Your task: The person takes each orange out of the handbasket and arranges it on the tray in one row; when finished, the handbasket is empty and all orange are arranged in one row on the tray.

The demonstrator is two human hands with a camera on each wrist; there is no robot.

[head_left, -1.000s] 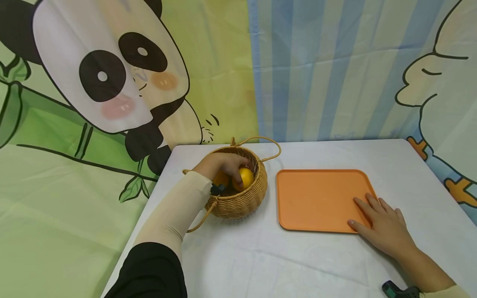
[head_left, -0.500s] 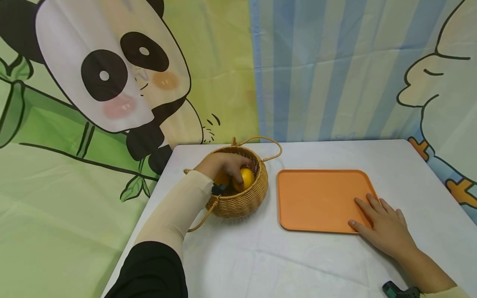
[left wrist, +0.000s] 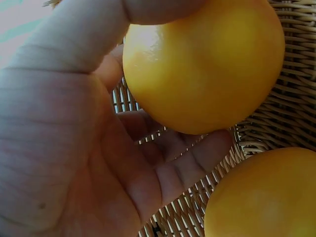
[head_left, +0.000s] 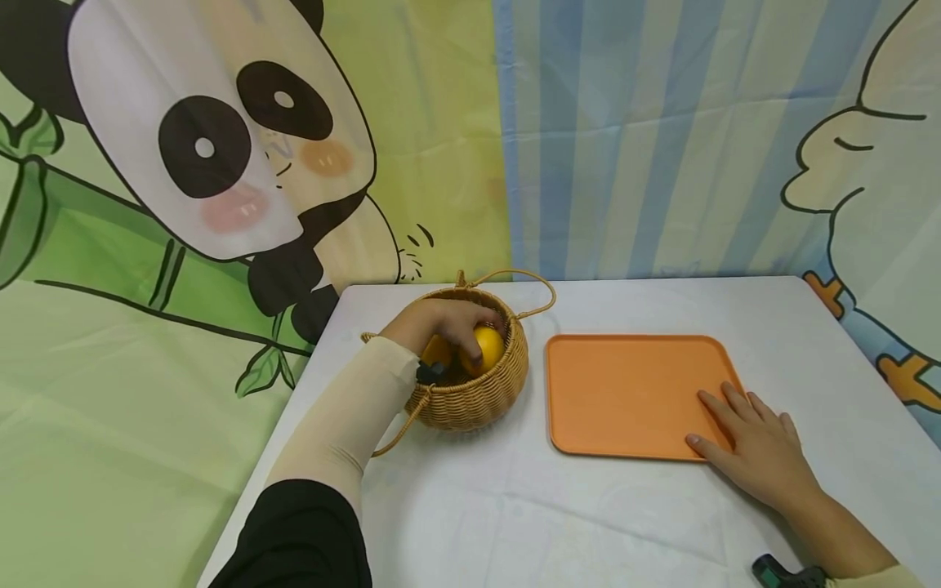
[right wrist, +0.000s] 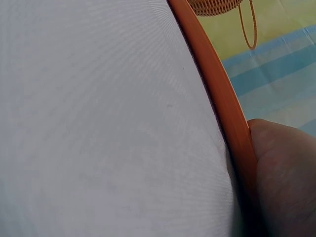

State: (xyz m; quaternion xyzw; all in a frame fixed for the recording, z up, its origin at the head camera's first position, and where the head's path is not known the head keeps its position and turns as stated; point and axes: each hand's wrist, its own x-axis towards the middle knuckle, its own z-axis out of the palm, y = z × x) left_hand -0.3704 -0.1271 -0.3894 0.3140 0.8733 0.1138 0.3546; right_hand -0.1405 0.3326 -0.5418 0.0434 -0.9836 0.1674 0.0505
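Observation:
My left hand (head_left: 452, 322) reaches down into the wicker basket (head_left: 478, 408) and grips a smooth yellow-orange fruit, seemingly an orange (head_left: 487, 349). In the left wrist view, the thumb lies over this orange (left wrist: 207, 69) while the fingers curl around its far side and underneath. A second orange (left wrist: 269, 197) sits lower in the basket, apart from the fingers; in the head view it is partly hidden by the wrist. Spread flat, my right hand (head_left: 764, 449) rests on the near right corner of the orange tray (head_left: 632, 396).
A white-covered table (head_left: 588, 523) carries the basket on the left and the tray to its right. The basket's loop handles (head_left: 540, 286) stick out sideways. Behind the table hangs a printed curtain (head_left: 625, 147).
The gripped orange has risen very slightly inside the basket along with my left fingers. My right hand and the tray stay where they were.

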